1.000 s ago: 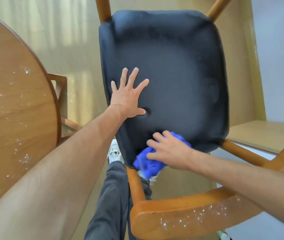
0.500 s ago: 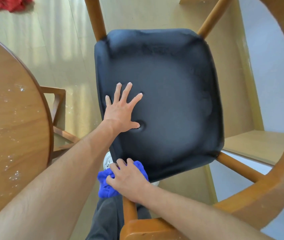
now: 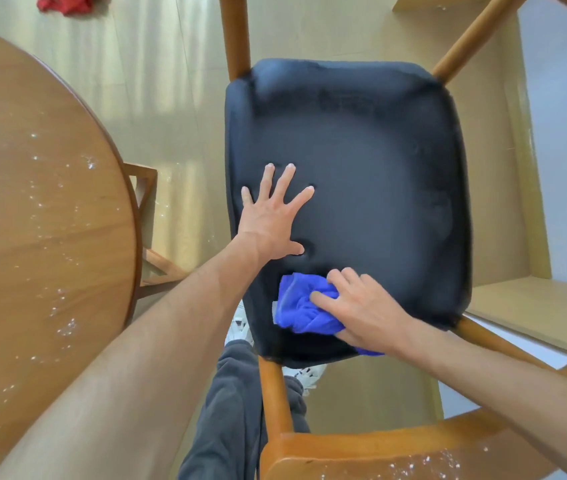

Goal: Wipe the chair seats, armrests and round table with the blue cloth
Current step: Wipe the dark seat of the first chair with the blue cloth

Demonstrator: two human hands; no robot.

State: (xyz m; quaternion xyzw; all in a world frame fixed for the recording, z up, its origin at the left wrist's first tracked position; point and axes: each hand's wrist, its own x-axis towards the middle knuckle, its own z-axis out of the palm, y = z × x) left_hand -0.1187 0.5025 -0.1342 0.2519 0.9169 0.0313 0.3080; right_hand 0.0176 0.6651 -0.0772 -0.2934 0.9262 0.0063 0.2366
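At the near edge, the curved orange-brown wooden armrest (image 3: 396,452) of the chair carries a scatter of white crumbs, and a wooden post (image 3: 275,393) rises from it to the seat's near-left corner. Beneath the post show a dark grey trouser leg (image 3: 226,410) and a white shoe (image 3: 240,327) on the floor. The right hand (image 3: 361,310) lies on the crumpled bright blue cloth (image 3: 302,306), its fingers (image 3: 323,299) curled into the folds and pressing the cloth down on the near-left part of the black padded chair seat (image 3: 361,161); a bit of cloth shows past the wrist at the seat's near edge. Just beyond it the left hand (image 3: 271,220) rests flat on the seat, fingers (image 3: 285,178) straight and spread wide, holding nothing, the thumb denting the cushion. To the left, the round light-brown wooden surface (image 3: 39,209) is speckled with white crumbs, and part of its wooden base (image 3: 143,188) shows past the rim. Beyond the seat two more wooden posts (image 3: 235,32) run up and away. Farthest off, a red crumpled cloth (image 3: 67,3) lies on the pale glossy floor (image 3: 157,81)
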